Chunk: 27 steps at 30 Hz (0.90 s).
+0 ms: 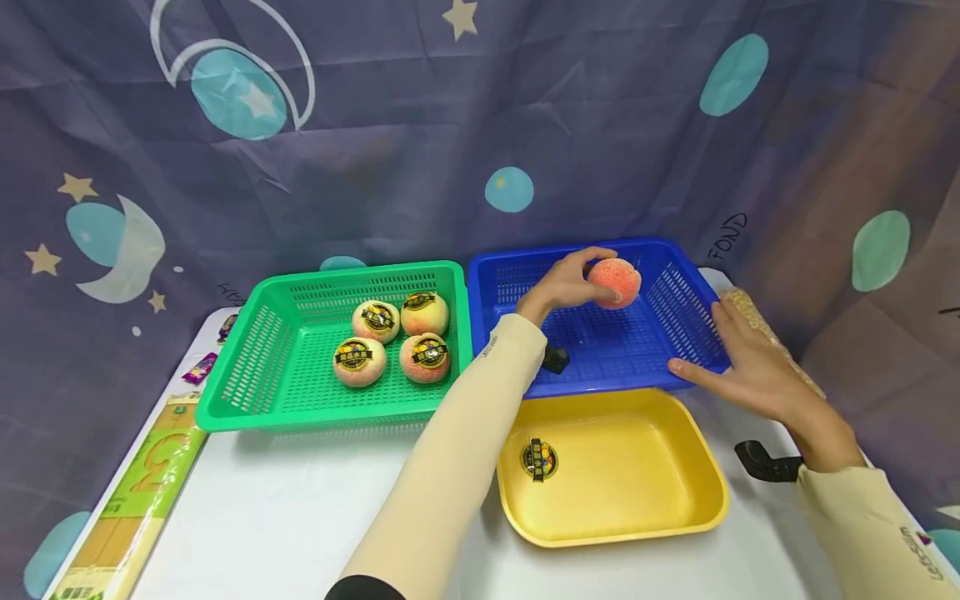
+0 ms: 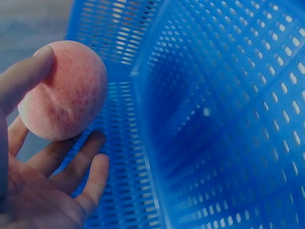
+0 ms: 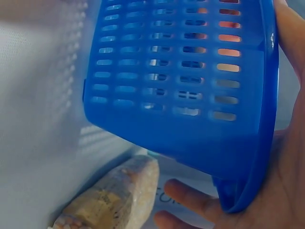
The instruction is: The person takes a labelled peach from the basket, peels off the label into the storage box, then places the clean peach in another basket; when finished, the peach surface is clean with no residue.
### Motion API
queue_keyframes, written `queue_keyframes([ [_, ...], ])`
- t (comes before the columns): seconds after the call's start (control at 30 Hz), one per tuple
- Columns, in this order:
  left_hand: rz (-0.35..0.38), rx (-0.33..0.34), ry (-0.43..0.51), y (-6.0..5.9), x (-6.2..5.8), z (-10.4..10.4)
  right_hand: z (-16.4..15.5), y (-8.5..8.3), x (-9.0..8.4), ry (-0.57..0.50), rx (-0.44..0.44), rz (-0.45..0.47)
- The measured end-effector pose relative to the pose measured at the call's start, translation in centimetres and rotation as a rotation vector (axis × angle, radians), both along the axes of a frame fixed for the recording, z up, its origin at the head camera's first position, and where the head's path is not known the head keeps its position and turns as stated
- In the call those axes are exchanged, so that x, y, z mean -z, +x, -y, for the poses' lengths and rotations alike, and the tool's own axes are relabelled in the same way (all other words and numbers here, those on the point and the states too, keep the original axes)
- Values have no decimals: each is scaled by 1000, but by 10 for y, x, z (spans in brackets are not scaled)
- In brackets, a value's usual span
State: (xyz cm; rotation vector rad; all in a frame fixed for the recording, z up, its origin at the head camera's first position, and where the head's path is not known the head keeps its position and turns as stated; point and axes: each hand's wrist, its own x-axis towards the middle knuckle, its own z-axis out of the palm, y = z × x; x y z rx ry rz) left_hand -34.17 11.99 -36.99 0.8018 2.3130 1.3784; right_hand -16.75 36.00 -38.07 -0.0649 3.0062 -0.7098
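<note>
My left hand (image 1: 567, 285) pinches a pink peach (image 1: 617, 282) above the blue basket (image 1: 607, 346). In the left wrist view the thumb lies across the peach (image 2: 69, 93) and the lower fingers stand away from it. At the basket's right side my right hand (image 1: 753, 372) rests against the rim, fingers and thumb spread. The right wrist view has the rim (image 3: 269, 95) lying along the palm, with fingertips (image 3: 183, 192) extended outside the wall. Several peaches with black-and-gold labels, one a pale peach (image 1: 360, 362), sit in the green basket (image 1: 300, 417) on the left.
A yellow tray (image 1: 637, 483) stands in front of the blue basket, with a round label (image 1: 539, 460) inside. A bag of grains (image 1: 750, 312) lies right of the baskets. A green-and-tan package (image 1: 138, 492) and a purple wrapper (image 1: 200, 368) lie at the left. Patterned cloth (image 1: 405, 167) hangs behind.
</note>
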Motion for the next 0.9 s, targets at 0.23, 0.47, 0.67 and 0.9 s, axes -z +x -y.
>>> queue_keyframes([
  [0.23, -10, -11, -92, -6, 13, -11, 2, 3, 1, -28, -4, -11],
  [0.47, -26, 12, -108, -10, 19, -15, 3, 4, -1, -16, -11, -39],
  [0.67, -86, -3, -115, -10, 20, -18, 3, 4, -1, -20, -11, -43],
  [0.9, -133, -47, -152, -12, 23, -22, 1, 2, 1, -35, 0, -16],
])
